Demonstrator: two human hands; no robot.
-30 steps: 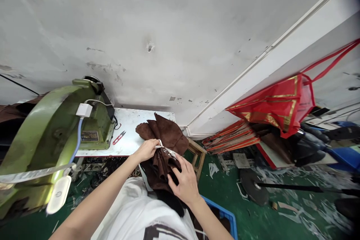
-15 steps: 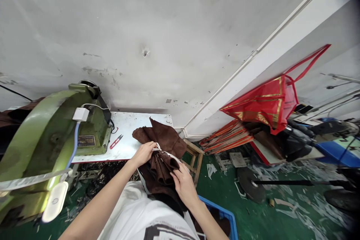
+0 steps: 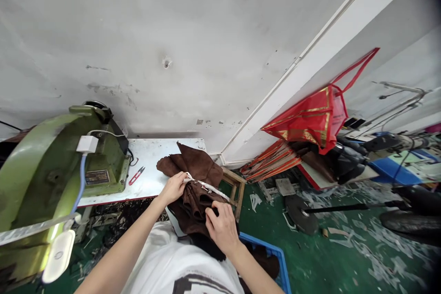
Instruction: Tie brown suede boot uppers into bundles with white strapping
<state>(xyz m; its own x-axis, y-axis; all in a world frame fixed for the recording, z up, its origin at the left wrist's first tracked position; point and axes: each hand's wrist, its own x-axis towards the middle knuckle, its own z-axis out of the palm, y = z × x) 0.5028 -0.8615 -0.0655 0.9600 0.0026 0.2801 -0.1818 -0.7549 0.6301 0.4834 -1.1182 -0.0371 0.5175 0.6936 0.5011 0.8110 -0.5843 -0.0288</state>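
Note:
A bundle of dark brown, leather-like pieces (image 3: 201, 165) lies gathered in front of me, partly over the right end of the white table. A white strip (image 3: 215, 190) with small metal parts runs across it. My left hand (image 3: 174, 187) pinches the left end of this strip at the bundle's left side. At the bundle's lower right, my right hand (image 3: 222, 226) has curled fingers on the brown folds; its fingertips are partly hidden.
Red-handled snips (image 3: 137, 175) lie on the white table (image 3: 148, 147). A green machine (image 3: 103, 156) stands at the left. Beside my right forearm is a blue crate (image 3: 284, 268) with brown pieces. A wooden stool (image 3: 240, 193) and a red bag (image 3: 310, 121) are to the right.
My right hand has shifted down slightly off the strip, exposing more of its metal parts. My left hand keeps its pinch. The whole view has shifted a little.

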